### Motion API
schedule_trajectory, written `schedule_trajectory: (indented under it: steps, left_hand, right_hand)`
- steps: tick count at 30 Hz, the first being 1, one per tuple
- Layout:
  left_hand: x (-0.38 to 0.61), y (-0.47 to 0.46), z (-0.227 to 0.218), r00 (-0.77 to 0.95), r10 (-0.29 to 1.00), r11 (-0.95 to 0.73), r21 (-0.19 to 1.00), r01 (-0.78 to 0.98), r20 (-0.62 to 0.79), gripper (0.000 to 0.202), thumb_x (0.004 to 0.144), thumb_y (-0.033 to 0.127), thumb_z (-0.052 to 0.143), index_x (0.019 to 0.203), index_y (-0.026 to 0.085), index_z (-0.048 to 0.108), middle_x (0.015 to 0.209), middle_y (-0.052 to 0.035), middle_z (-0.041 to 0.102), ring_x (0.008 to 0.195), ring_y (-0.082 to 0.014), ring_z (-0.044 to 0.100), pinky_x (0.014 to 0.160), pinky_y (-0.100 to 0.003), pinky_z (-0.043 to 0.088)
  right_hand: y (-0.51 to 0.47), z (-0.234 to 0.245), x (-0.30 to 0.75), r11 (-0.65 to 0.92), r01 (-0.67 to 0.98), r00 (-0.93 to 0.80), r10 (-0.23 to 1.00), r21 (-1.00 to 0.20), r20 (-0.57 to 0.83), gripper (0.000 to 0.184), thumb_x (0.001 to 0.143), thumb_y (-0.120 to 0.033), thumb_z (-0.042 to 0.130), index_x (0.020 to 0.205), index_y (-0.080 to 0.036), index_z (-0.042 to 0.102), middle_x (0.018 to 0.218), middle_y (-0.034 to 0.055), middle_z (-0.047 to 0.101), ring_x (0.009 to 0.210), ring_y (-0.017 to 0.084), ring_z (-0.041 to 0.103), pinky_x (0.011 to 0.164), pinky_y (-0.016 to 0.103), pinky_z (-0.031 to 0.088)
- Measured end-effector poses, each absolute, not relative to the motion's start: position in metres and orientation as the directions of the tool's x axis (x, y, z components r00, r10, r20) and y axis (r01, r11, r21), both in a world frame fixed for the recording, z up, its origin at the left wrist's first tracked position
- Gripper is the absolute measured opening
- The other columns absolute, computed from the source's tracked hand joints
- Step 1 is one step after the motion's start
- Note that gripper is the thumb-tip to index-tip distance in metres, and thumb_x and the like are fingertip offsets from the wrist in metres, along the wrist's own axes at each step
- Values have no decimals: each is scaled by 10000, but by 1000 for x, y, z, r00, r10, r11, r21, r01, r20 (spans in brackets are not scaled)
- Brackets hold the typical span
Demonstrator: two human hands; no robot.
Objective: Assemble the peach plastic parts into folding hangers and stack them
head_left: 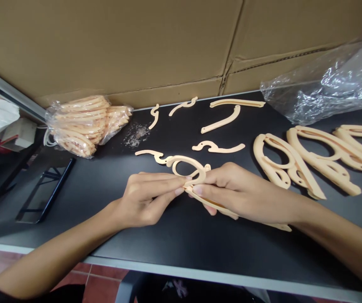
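Note:
Both hands meet above the middle of the black tabletop around a peach plastic folding hanger point(201, 173), its curved hook pointing up and away. My left hand point(147, 198) is closed, fingertips and thumb pinching the hanger near the joint below the hook. My right hand point(247, 191) grips the same hanger from the right, thumb on top, and partly hides its arms. Just beyond the hands lie a loose hook piece point(220, 148) and another hook piece point(151, 153). Farther back are a curved arm piece point(223, 122) and a straighter arm piece point(238, 102).
Several folded hangers point(307, 166) lie at the right, beneath a crumpled clear plastic bag point(332, 84). Bagged peach parts point(80, 122) sit at the back left, with a dark phone point(46, 191) nearer. Small hook pieces point(183, 106) lie along the back by the cardboard wall point(121, 46).

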State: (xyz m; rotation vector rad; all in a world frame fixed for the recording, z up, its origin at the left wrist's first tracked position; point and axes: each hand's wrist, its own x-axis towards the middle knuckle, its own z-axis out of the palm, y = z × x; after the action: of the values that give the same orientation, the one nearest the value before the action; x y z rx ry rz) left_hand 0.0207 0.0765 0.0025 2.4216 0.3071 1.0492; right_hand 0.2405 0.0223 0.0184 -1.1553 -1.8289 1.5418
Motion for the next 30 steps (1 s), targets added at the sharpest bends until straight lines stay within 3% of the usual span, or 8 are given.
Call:
schedule_trajectory:
  steps: [5, 9, 13, 18, 23, 26, 30]
  left_hand:
    - [23, 75, 4, 680, 395, -862, 506, 41, 618, 222, 851, 26, 653, 1014, 139, 753, 936, -76, 795, 809, -151, 767, 724, -170, 614]
    - [23, 74, 3, 691, 397, -845, 534, 19, 604, 200, 848, 61, 680, 1015, 153, 738, 877, -61, 788, 743, -148, 752, 693, -199, 612]
    - [23, 74, 3, 711, 406, -811, 584, -8, 574, 181, 864, 51, 656, 1015, 134, 709, 930, -92, 775, 815, -163, 742, 737, -241, 615]
    - [21, 76, 7, 738, 396, -842, 536, 55, 547, 138, 873, 49, 624, 989, 93, 683, 888, -113, 754, 775, -155, 710, 709, -247, 589]
    - [19, 78, 9, 656, 360, -875, 485, -11, 664, 209, 844, 36, 647, 1016, 145, 695, 859, -66, 757, 731, -144, 709, 660, -232, 580]
    - [18, 77, 11, 661, 376, -871, 492, 12, 649, 178, 849, 42, 647, 984, 136, 713, 843, -68, 755, 711, -144, 710, 645, -225, 572]
    - [18, 78, 12, 686, 447, -841, 532, 103, 574, 80, 868, 86, 650, 878, 112, 725, 787, -75, 742, 687, -147, 692, 631, -227, 541]
  right_hand:
    - [23, 20, 240, -24, 310, -514, 837, -950, -189, 381, 960, -359, 529, 636, -164, 571, 490, -67, 457, 429, 69, 432, 459, 213, 332]
    - [23, 22, 240, 3, 301, -529, 833, -954, -164, 364, 956, -323, 535, 634, -159, 576, 543, -50, 514, 440, 61, 458, 462, 206, 345]
    - [24, 23, 242, -50, 299, -535, 818, -953, -211, 321, 956, -315, 531, 688, -157, 606, 634, -30, 573, 470, 66, 493, 462, 209, 356]
    - [25, 25, 244, -111, 278, -516, 820, -954, -246, 335, 970, -389, 504, 778, -151, 641, 676, -23, 549, 531, 82, 507, 499, 220, 384]
    - [23, 26, 245, -46, 310, -519, 828, -950, -210, 230, 901, -375, 628, 986, -171, 690, 643, -53, 476, 561, 88, 417, 497, 225, 334]
    - [21, 23, 244, 6, 372, -514, 834, -928, -201, 241, 841, -340, 706, 1023, -184, 691, 581, -86, 410, 518, 80, 350, 470, 226, 286]
    - [20, 19, 243, 191, 470, -475, 878, -862, -64, 158, 878, -279, 652, 979, -183, 727, 587, -61, 515, 521, 83, 409, 499, 226, 329]
